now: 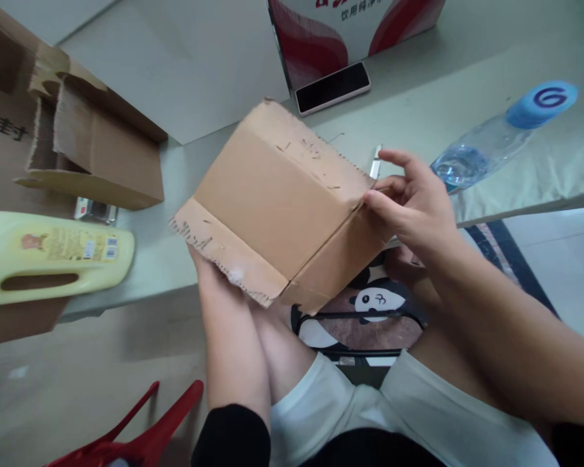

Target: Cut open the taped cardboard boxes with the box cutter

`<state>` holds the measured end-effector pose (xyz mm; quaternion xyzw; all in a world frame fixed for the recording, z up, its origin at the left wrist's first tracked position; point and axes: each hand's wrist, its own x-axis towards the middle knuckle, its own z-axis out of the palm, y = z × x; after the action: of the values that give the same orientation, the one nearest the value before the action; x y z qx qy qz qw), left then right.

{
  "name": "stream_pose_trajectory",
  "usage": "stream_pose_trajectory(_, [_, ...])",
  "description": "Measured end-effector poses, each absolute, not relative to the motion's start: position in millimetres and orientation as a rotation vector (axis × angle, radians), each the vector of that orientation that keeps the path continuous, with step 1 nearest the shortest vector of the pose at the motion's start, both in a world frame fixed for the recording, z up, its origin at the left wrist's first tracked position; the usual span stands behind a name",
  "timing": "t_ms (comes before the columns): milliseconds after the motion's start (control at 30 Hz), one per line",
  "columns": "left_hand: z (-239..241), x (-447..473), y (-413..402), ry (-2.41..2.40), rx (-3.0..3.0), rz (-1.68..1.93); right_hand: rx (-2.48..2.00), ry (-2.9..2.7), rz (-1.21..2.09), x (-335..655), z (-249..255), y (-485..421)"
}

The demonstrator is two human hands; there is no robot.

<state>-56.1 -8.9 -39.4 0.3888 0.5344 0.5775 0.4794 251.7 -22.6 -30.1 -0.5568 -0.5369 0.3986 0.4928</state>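
A cut piece of cardboard box (267,188) with folded flaps and ragged edges is tilted above my lap at the table's near edge. My right hand (413,201) grips its right corner, thumb on the near face and index finger stretched away. My left hand reaches beneath the cardboard's left flap; the wrist (199,259) shows, but the fingers are hidden behind the board. Just past my right fingertips lies a slim white item (376,161), partly covered. A clear water bottle (486,149) with a blue cap lies on its side near that hand.
On the table (530,52) are a dark-screened phone (333,87), a red-and-white carton (316,39) and an open cardboard box (121,149). A yellow jug (102,256) lies at left. Below are a panda-patterned item (377,305) and a red stool (160,421).
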Motion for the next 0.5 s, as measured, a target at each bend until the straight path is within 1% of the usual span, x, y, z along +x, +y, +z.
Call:
stream_pose_trajectory(100, [-34.3, -57.8, -8.0, 1.184, 0.964, 1.483, -1.465, -1.326, 0.927, 252.2, -26.6, -21.1])
stream_pose_trajectory(267, [-27.9, -53.0, -10.3, 1.198, 0.985, 1.391, -1.512, -1.482, 0.909, 256.6, -25.3, -17.3])
stream_pose_trajectory(367, [-27.2, -46.3, -11.2, 1.214, 0.967, 1.333, -1.502, -1.361, 0.874, 259.0, -32.6, -12.0])
stream_pose_trajectory(500, [-28.7, -36.6, -11.9, 1.235, 0.951, 1.244, -1.414, -1.267, 1.030, 259.0, -40.1, -7.3])
